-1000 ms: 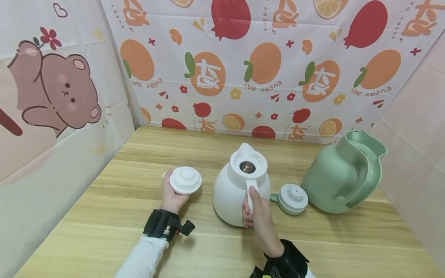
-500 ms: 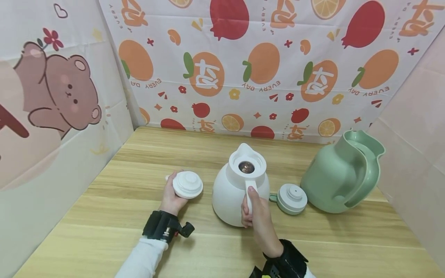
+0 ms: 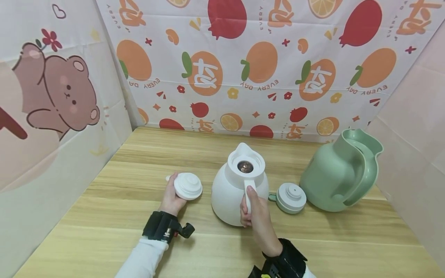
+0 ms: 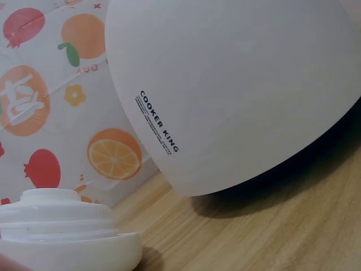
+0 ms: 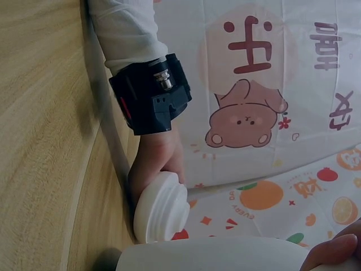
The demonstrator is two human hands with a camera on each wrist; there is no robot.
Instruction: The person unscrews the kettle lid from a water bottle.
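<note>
My left hand [image 3: 172, 199] holds a white lid [image 3: 188, 186], its stepped underside facing up, low at the table left of the white thermos jug [image 3: 224, 197]. In the left wrist view the lid [image 4: 62, 240] lies close to the wood; its underlying contact is hard to tell. The jug stands upright with its mouth uncovered and a dark metallic interior showing. Fingers of my right hand [image 3: 260, 220] curl round the jug's handle [image 3: 248, 184], thumb along its top. From the right wrist view, the left hand [image 5: 155, 161] is seen beside the lid, past the jug's white side [image 5: 208, 255].
A green jug [image 3: 335, 181] stands at the right. Between the two jugs lies a green-and-grey lid [image 3: 291, 197], underside up. The wooden table [image 3: 114, 200] meets a fruit-printed cloth [image 3: 229, 73] at the back and a bear-printed one [image 3: 73, 96] on the left.
My left hand has lowered the white lid a little toward the table, shifting slightly nearer and to the right. The right hand keeps its hold on the jug's handle.
</note>
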